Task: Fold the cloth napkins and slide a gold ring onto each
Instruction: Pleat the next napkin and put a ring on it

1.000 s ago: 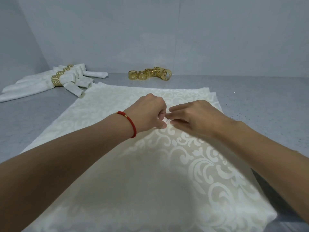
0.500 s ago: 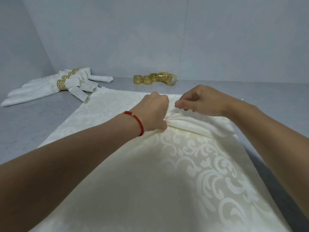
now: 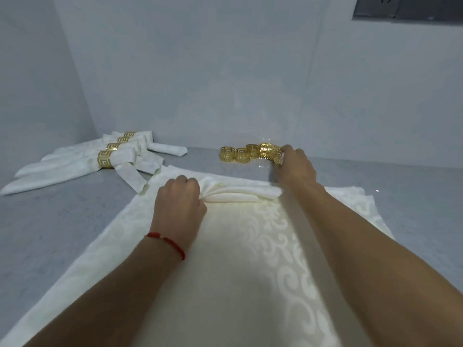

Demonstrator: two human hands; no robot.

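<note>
1. White finished napkins lie far to the left of the left fingers. Each has a gold band around its middle, so those look done. They sit out of the way in the corner, I think to keep the work spot free.

2. Next comes the left hand, with a red string on its wrist. Its fingers are closed tight on a bunch of the cream napkin. The gathered part sticks out just to the right of those fingers, like a soft roll. I think the hand squeezes so the bunch stays thin and does not open up. A thin bunch should fit through a ring.

3. Loose gold rings stand in a small row beyond the napkin, just left of the right fingers.

4. Then the right hand reaches far out to the end of that row. Its fingertips touch the last ring. I cannot tell if they have pinched it yet or only touch it. This hand is free because the left one holds the cloth.

5. More cream cloth pokes out under the napkin on the right, well away from the right fingers.

6. Everything sits on a grey speckled table. Plain pale walls stand behind it and meet in a corner on the left. A dark panel shows high up on the right.
</note>
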